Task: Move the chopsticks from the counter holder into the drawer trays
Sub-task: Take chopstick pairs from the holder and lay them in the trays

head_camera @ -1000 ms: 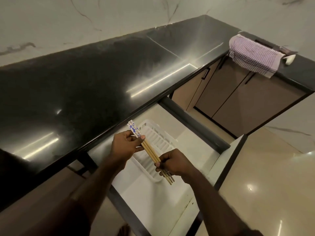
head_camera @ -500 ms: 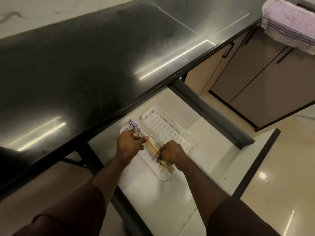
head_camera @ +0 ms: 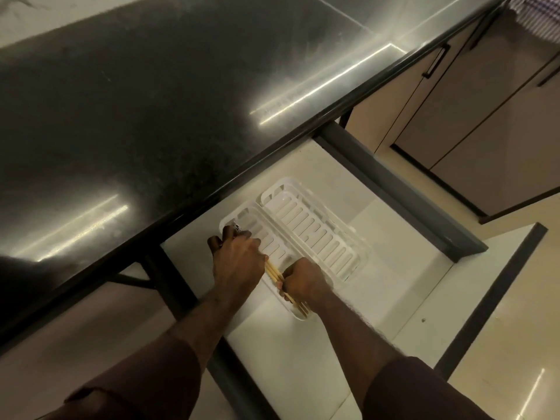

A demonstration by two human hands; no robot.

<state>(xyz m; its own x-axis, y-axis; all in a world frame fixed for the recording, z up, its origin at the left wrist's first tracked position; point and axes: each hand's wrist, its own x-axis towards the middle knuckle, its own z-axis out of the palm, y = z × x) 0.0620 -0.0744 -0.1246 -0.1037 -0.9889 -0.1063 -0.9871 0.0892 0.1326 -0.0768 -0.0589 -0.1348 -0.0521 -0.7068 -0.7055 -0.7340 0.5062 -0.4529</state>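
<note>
A bundle of wooden chopsticks [head_camera: 273, 273] lies low in the left one of two white slotted trays [head_camera: 318, 234] inside the open drawer [head_camera: 394, 286]. My left hand [head_camera: 239, 262] grips the bundle's far, patterned end, which is mostly hidden under the fingers. My right hand [head_camera: 303, 283] grips the near end, and the thin tips stick out below it at the tray's near rim. The right tray holds nothing that I can see.
The black glossy counter [head_camera: 151, 101] overhangs the drawer's back. Dark drawer walls run along the right side [head_camera: 400, 192] and left side [head_camera: 181, 298]. Brown cabinet doors [head_camera: 485, 116] stand to the right, with a striped towel [head_camera: 539, 16] at the top corner.
Both hands have lowered the chopsticks from above the drawer down into the left tray. The view has tilted down and closer to the drawer.
</note>
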